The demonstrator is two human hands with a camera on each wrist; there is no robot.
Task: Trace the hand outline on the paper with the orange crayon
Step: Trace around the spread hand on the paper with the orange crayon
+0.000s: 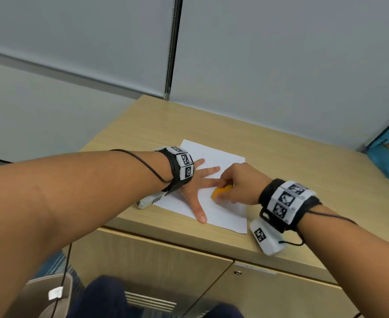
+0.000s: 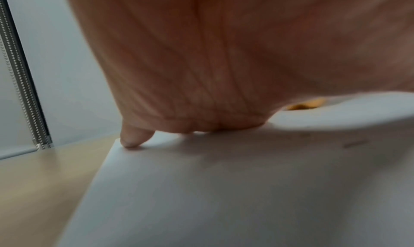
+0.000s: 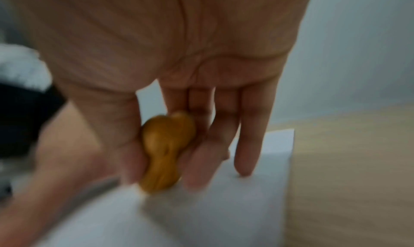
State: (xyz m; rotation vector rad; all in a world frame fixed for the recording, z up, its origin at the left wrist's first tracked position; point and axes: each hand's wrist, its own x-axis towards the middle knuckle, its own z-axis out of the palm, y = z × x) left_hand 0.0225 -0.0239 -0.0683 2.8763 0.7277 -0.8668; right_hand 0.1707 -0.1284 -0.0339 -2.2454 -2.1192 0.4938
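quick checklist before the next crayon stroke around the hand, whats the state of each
1. Left hand flat on the paper, fingers spread: ok.
2. Right hand pinches the orange crayon: ok.
3. Crayon between the left thumb and index finger, beside the hand: ok.
4. Crayon tip touching the paper: cannot tell, the right wrist view is blurred.
5. Paper fully on the cabinet top: ok.
6. Traced line visible so far: cannot tell.

crayon (image 3: 167, 151) blurred, tip perhaps touching paper (image 3: 224, 206), left fingers (image 2: 134, 137) mostly hidden
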